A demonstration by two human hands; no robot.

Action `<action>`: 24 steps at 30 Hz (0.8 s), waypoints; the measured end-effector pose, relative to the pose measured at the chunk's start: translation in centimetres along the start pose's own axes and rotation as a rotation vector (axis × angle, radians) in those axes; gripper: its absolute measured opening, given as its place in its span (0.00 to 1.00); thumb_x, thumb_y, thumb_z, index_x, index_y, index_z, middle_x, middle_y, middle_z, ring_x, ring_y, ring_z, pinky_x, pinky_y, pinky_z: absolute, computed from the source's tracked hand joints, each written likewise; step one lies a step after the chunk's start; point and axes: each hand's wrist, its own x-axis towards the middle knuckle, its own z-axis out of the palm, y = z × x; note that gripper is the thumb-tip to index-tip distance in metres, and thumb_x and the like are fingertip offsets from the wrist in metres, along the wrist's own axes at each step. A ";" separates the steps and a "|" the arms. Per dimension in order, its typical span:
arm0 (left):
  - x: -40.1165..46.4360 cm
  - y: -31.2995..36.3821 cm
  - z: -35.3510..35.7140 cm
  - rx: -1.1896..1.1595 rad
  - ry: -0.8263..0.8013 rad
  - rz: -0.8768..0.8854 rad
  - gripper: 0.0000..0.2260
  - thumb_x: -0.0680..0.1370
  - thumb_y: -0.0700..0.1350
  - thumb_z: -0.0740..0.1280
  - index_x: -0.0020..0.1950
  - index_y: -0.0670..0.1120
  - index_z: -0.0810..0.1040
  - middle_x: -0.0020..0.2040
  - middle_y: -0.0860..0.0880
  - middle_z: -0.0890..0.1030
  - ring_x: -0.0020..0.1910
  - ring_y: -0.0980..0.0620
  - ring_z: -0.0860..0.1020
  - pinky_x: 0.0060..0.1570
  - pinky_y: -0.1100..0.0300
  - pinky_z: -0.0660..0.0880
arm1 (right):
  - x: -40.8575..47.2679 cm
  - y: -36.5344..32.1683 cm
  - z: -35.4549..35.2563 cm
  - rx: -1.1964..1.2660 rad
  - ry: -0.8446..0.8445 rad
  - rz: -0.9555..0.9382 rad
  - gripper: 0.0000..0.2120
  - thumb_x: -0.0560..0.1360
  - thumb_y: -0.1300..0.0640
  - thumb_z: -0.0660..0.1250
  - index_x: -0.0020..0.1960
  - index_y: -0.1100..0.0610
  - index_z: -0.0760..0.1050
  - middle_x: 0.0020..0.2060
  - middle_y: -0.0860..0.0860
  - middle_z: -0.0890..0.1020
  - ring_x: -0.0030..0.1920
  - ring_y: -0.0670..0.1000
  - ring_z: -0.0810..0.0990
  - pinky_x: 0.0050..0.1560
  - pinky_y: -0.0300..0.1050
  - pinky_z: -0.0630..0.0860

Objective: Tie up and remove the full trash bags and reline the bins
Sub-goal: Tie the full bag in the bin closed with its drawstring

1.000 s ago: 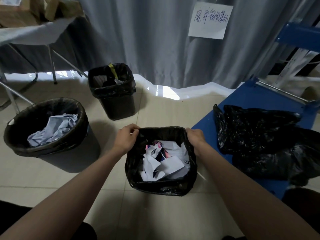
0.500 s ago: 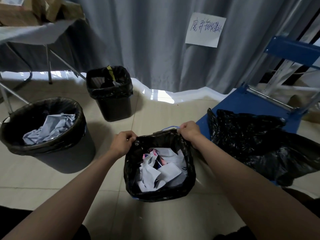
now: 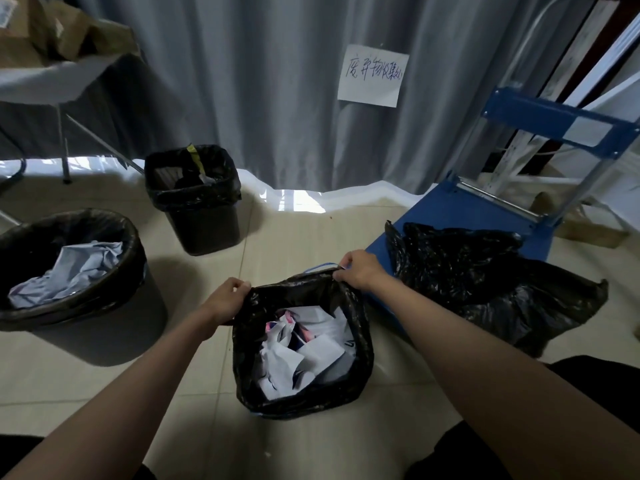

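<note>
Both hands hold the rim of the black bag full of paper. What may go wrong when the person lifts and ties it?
1. The black bag is open and filled with loose paper; pieces may spill if it tilts.
2. The left hand and right hand pinch only thin film at the rim, which might tear or slip.
3. The blue bin rim may catch the bag.

Near bag (image 3: pixel 360 344): black, open-mouthed, full of crumpled paper, rim gathered up.
Round bin (image 3: pixel 69 306): lined, holding paper.
Square bin (image 3: pixel 204 223): lined, contents unclear.
</note>
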 end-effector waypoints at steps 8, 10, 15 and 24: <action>-0.7 1.6 -0.5 0.060 -0.093 -0.140 0.14 0.83 0.45 0.51 0.46 0.43 0.74 0.42 0.45 0.75 0.39 0.49 0.73 0.38 0.60 0.71 | 0.5 1.4 2.2 0.049 0.043 0.019 0.09 0.75 0.55 0.71 0.53 0.58 0.79 0.54 0.57 0.80 0.54 0.56 0.78 0.49 0.44 0.73; -0.4 1.7 -1.0 0.131 -0.079 -0.125 0.13 0.83 0.46 0.53 0.50 0.42 0.75 0.47 0.44 0.77 0.42 0.49 0.73 0.43 0.58 0.70 | 0.8 1.4 2.6 0.069 0.076 0.010 0.07 0.76 0.56 0.70 0.52 0.56 0.79 0.54 0.57 0.80 0.55 0.56 0.77 0.48 0.43 0.71; 0.2 1.1 -2.3 0.173 -0.053 -0.074 0.16 0.81 0.53 0.64 0.57 0.41 0.81 0.51 0.45 0.80 0.48 0.48 0.75 0.40 0.58 0.67 | 1.2 1.7 3.4 0.096 0.117 -0.014 0.02 0.77 0.55 0.69 0.47 0.53 0.77 0.53 0.56 0.81 0.47 0.52 0.75 0.46 0.42 0.70; 0.3 2.3 -2.7 0.358 0.328 0.278 0.13 0.71 0.37 0.75 0.36 0.47 0.72 0.35 0.50 0.76 0.39 0.48 0.74 0.32 0.61 0.66 | 1.2 1.8 2.2 0.149 0.239 -0.058 0.05 0.73 0.60 0.71 0.42 0.53 0.77 0.47 0.56 0.82 0.45 0.54 0.79 0.47 0.46 0.77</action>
